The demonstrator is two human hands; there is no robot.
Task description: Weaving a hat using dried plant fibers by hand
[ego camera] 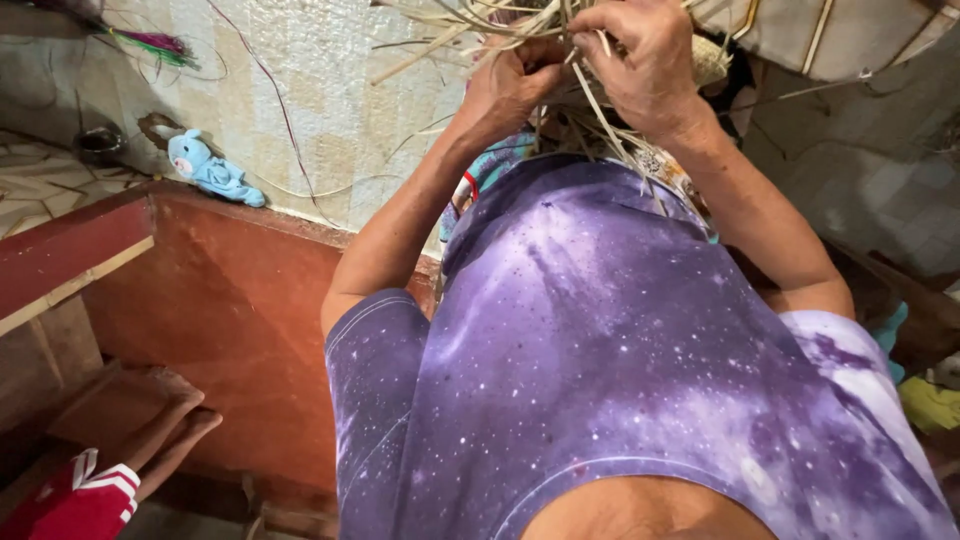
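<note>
Both hands are up at the far top of the view, buried in a tangle of pale straw strips [500, 30]. The left hand [510, 85] is curled shut, fingers pinching a few strips near the middle of the bundle. The right hand [645, 60] is also closed, knuckles up, clamped over strips just right of the left hand; the two hands nearly touch. Exactly which strands each one holds can't be told, since the fingertips are hidden in the mass.

Progress, judged from this view only: the weaving looks partway, prob. early to mid. Lots of loose ends stick out left and up and hang down toward the chest w/o being tucked in. A small patch of tighter woven straw [712, 62] shows just right of the right hand, so some of it seems done. The full shape of the piece is cut off by the top edge, so how much is finished can't be told. What's left, as far as shown: the free strips are not yet worked in.

Around: the purple galaxy-print shirt [600, 350] fills the near centre. A light blue plush toy [205, 168] lies on the red ledge [240, 210] at far left, against the pale wall. A person's bare legs w/ red-and-white shorts [85, 495] sit near left, apart from the work.
</note>
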